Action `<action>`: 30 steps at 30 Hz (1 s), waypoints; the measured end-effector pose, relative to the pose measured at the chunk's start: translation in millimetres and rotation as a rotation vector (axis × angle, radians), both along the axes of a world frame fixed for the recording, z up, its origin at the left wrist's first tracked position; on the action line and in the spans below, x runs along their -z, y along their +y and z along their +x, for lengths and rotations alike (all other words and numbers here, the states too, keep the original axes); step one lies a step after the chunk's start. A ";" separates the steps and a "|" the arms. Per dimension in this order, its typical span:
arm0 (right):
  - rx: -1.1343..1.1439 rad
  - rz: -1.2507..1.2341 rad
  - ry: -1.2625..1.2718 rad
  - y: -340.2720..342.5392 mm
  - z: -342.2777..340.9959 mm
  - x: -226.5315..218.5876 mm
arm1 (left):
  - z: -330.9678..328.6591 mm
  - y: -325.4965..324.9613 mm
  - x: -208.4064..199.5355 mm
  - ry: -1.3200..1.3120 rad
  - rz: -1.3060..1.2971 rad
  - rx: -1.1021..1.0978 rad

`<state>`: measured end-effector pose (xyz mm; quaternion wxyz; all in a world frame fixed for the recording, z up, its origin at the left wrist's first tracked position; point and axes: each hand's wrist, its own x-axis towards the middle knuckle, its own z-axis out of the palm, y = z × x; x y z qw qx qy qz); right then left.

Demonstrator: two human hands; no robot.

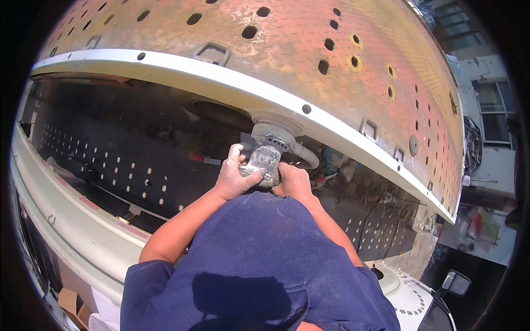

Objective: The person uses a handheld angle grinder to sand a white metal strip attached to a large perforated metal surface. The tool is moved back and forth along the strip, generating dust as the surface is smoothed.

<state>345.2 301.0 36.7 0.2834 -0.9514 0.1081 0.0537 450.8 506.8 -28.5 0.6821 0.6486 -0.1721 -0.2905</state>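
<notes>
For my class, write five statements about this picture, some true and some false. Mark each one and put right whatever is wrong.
1. The left hand and right hand both grip the power sander. True.
2. The power sander lies on top of the perforated metal deck. False: it is held at the pale side face, below the white rim.
3. The person wears a bright red shirt. False: the shirt is dark blue.
4. A cardboard box shows at the lower left. True.
5. The side mirror is at the upper left. False: it is at the lower right.
</notes>
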 end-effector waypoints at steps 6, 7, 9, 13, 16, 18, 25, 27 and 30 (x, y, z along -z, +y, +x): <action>-0.001 0.040 -0.022 -20.0 -14.0 -7.3 | -19.0 -24.7 -26.4 -0.025 -0.053 -0.086; -0.012 0.030 -0.001 -22.9 -16.8 -8.6 | -24.7 -27.7 -29.8 -0.002 -0.060 -0.110; -0.020 0.040 -0.003 -24.4 -18.8 -12.2 | -32.3 -31.0 -34.9 0.035 -0.076 -0.158; -0.030 0.052 0.008 -20.5 -15.5 -26.5 | -39.1 -31.5 -47.6 0.065 -0.109 -0.267; -0.065 0.066 0.019 -17.3 -9.6 -48.6 | -42.1 -35.2 -54.1 0.084 -0.192 -0.373; -0.096 0.071 0.059 -19.4 -7.8 -52.9 | -45.2 -36.3 -58.5 0.120 -0.241 -0.393; -0.114 0.122 0.159 -23.5 -9.8 -52.6 | -50.1 -44.3 -44.6 0.164 -0.228 -0.423; -0.088 0.163 0.113 -21.9 -9.7 -58.7 | -48.0 -43.3 -53.6 0.146 -0.278 -0.418; -0.057 0.252 0.086 -18.6 -7.4 -64.7 | -44.3 -47.8 -75.4 0.064 -0.352 -0.464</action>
